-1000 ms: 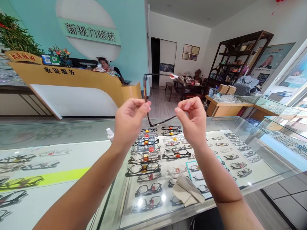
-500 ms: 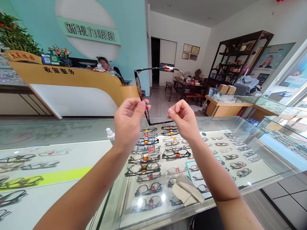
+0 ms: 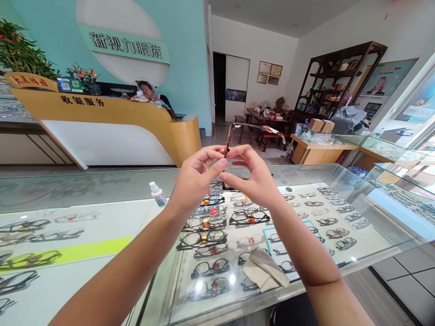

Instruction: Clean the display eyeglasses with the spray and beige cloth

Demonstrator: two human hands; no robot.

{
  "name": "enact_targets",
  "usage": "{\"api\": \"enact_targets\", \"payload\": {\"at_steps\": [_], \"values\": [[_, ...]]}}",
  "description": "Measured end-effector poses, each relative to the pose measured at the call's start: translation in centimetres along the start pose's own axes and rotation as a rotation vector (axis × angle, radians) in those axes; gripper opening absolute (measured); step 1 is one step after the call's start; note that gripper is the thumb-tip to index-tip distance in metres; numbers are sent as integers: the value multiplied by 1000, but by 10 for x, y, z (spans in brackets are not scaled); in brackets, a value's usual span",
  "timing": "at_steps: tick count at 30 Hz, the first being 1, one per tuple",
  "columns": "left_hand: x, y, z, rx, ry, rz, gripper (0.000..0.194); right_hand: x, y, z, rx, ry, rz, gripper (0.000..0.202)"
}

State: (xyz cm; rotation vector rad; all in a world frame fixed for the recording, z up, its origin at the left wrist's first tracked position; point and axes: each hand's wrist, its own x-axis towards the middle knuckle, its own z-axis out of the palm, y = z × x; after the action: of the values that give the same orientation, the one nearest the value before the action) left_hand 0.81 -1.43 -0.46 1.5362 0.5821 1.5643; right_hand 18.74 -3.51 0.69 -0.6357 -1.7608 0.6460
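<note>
Both hands hold one pair of dark tortoiseshell-patterned eyeglasses (image 3: 229, 138) above the glass showcase. My left hand (image 3: 200, 174) pinches the frame front between thumb and fingers. My right hand (image 3: 249, 174) is closed on the same frame, its fingertips close to the left thumb. One temple stretches out to the right at the top; the other runs behind my right hand. Fingers cover much of the rims. Below lie a folded beige cloth (image 3: 265, 270) and, left of my hands, a small white spray bottle (image 3: 158, 194).
Rows of eyeglasses (image 3: 249, 217) lie inside the glass showcase (image 3: 159, 312). Behind it stands a yellow-and-white service counter (image 3: 112, 142) with a person (image 3: 165, 102) seated there. More display cases (image 3: 322, 149) stand at the right, before a dark wooden shelf (image 3: 331, 74).
The eyeglasses have come lower and turned, moving right. My right hand has shifted left from the temple end to the frame front, and my left hand has moved right to meet it.
</note>
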Motion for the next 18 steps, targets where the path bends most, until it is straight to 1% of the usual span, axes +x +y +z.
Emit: {"api": "enact_targets", "payload": {"at_steps": [3, 6, 9, 11, 15, 16, 17, 18], "values": [[0, 2, -1, -39, 27, -66, 34, 0, 2, 1, -9, -25, -9, 40], [-2, 3, -1, -15, 51, -54, 32, -1, 1, 4, -22, 6, -30, 36], [-8, 8, 2, 31, 68, -23, 25, -5, -5, 7, -38, 25, -63, 31], [-13, 18, 4, 87, 65, 28, 22, -8, -11, 8, -51, 41, -94, 29], [-20, 43, 6, 277, -4, 155, 23, -12, -22, 4, -93, 74, -145, 27], [-19, 47, 4, 327, 5, 191, 23, -13, -23, 3, -93, 77, -138, 27], [-18, 49, -1, 371, 39, 238, 23, -14, -23, 1, -86, 78, -121, 27], [-16, 49, -8, 413, 98, 295, 21, -15, -21, 0, -77, 85, -99, 27]]}}
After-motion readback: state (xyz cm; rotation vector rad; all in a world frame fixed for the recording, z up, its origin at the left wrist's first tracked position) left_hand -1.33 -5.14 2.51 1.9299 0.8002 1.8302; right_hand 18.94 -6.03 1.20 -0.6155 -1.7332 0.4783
